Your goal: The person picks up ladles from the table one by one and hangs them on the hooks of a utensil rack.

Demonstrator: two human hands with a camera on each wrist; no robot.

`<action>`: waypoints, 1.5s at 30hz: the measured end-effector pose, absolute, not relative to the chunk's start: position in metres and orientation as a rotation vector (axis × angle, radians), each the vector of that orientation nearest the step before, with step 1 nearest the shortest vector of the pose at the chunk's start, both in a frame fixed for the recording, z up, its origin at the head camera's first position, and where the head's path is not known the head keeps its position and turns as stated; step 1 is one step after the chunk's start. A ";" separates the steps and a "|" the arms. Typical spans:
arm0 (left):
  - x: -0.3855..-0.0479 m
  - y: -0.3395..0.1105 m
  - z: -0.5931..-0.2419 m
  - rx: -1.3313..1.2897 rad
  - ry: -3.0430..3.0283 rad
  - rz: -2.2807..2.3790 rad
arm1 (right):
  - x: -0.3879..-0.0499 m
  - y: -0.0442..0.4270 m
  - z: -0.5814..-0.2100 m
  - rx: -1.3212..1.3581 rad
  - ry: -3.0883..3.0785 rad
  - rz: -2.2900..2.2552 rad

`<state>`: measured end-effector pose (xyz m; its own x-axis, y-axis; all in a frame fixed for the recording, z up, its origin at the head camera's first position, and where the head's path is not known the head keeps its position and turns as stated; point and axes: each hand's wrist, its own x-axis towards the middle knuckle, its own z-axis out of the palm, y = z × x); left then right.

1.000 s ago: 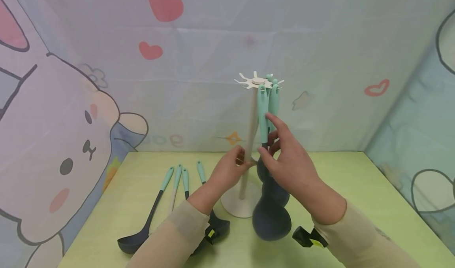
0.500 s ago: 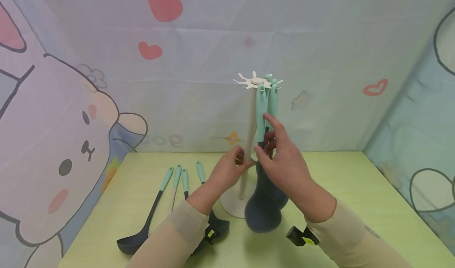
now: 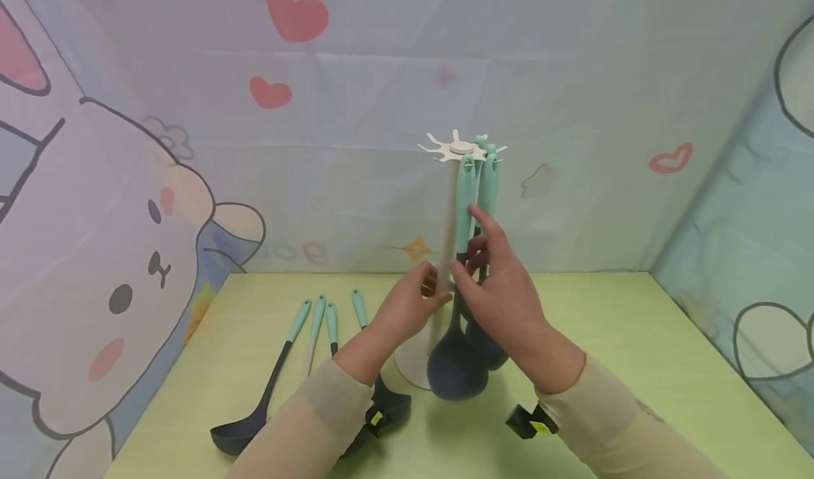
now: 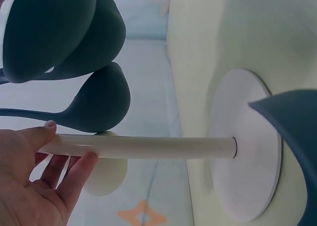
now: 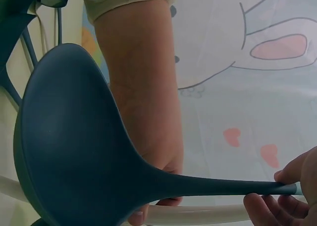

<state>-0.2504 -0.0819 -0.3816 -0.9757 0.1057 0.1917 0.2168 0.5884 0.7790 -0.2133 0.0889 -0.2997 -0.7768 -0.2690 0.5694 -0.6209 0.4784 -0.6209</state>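
A white utensil stand (image 3: 420,366) with a hooked top is upright on the table. My left hand (image 3: 402,305) grips its pole (image 4: 163,147), fingers and thumb around it in the left wrist view. From a front hook hangs a dark ladle (image 3: 458,369) with a mint handle (image 3: 466,203). My right hand (image 3: 505,288) pinches this ladle low on its handle, where mint meets dark; in the right wrist view the thumb and fingertips (image 5: 258,208) are on its shaft. Behind it hang further dark utensils (image 4: 101,99) with mint handles, partly hidden by my right hand.
Left of the stand, several mint-handled utensils lie on the pale green table (image 3: 604,338), among them a dark ladle (image 3: 238,433). My left forearm covers part of them. A printed cloth (image 3: 381,111) hangs behind the table.
My right hand has moved left with the ladle, whose bowl has swung left and is closer to the stand's pole. My left hand has stayed on the pole.
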 end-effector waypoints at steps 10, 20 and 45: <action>-0.252 -0.083 -0.385 -0.318 -2.659 -1.417 | -0.216 0.088 -0.306 0.751 -2.293 1.239; -0.250 -0.084 -0.384 -0.304 -2.656 -1.413 | -0.214 0.091 -0.311 0.788 -2.276 1.222; -0.248 -0.085 -0.383 -0.282 -2.672 -1.419 | -0.215 0.145 -0.337 0.663 -2.391 1.019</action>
